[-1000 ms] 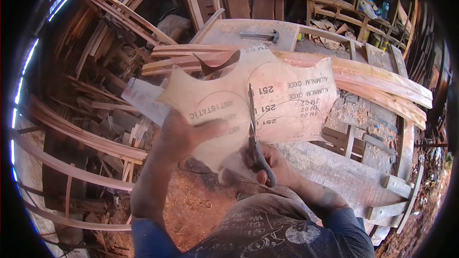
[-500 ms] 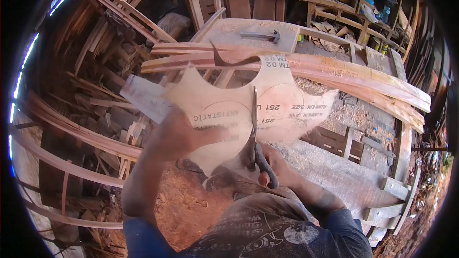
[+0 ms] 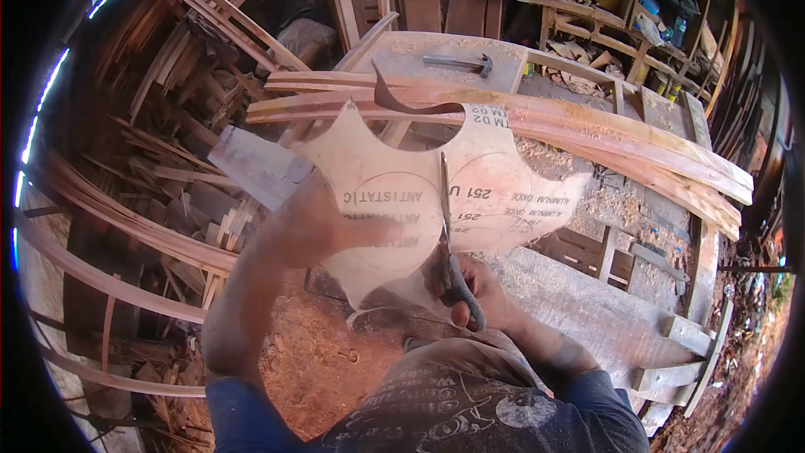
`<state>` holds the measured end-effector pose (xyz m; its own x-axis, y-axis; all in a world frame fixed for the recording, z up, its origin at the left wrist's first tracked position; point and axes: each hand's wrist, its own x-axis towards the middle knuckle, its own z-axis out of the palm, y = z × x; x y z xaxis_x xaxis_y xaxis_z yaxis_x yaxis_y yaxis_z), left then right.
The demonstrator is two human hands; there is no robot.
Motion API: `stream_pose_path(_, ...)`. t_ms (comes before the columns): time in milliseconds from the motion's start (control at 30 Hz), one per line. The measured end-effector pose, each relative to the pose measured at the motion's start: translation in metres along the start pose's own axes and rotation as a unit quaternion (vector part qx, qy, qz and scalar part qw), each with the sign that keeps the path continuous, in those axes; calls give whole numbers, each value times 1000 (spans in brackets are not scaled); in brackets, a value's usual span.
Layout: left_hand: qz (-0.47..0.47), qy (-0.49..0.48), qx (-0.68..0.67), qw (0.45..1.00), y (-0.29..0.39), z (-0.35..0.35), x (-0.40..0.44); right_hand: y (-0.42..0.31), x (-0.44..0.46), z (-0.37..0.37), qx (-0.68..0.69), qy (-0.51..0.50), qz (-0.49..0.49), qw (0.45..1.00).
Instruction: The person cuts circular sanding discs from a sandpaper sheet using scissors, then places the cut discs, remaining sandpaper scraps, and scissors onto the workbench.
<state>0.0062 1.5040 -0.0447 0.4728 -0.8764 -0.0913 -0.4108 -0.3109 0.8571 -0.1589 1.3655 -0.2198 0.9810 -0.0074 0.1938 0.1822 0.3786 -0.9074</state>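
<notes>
In the head view, a pale sheet of sandpaper (image 3: 381,164) hangs in front of me, its printed back towards me with faint pencil circles. Its outline is scalloped by curved cut-outs, and a dark strip curls at the top edge. My left hand (image 3: 331,218) grips the sheet by its left part, with the thumb lying across the print. Dark-handled scissors (image 3: 457,278) are held in my right hand (image 3: 488,295). Their blades point away from me and lie along the middle of the sheet; whether they are fully closed is hard to see.
Beyond the sheet, long curved timber pieces (image 3: 625,138) lie across a workbench (image 3: 579,285) strewn with shavings. A hammer (image 3: 459,63) rests on the far board. A brush (image 3: 660,260) lies at the right. Wood offcuts crowd the left side, and shelves (image 3: 587,13) stand at the back.
The sheet's left part has risen and shifted slightly, and my left forearm has moved a little to the left. Both hands keep their holds on the sheet and scissors.
</notes>
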Motion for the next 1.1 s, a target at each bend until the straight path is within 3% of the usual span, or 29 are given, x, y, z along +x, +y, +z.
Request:
stream_pose_path(200, -40, 8, 71, 997, -3, -7, -4, -6, -3, 6, 21, 6, 36, 999)
stream_pose_path(300, -50, -15, 13, 999, 0, -8, -4, -7, -3, 11, 48, 23, 58, 997)
stream_pose_path(433, -24, -32, 13, 999, -10, -13, -2, -4, -1, 8, 29, 18, 43, 998)
stream_pose_path(533, -35, -43, 34, 998, -8, -15, -3, -16, -2, 7, 10, 21, 91, 996)
stream_pose_path(667, -38, -66, 65, 995, 5, -10, 0, -11, 5, 5, -75, 38, -19, 996)
stream_pose_path(900, 0, -90, 38, 995, -8, -14, 4, -22, 3, 6, -61, 26, 26, 997)
stream_pose_path(1000, -19, -95, 87, 992, -2, -16, 3, -27, 2, 10, -28, 31, 53, 998)
stream_pose_path(1100, -32, -99, 54, 993, 3, -17, 4, -17, 1, 3, -23, 14, 57, 998)
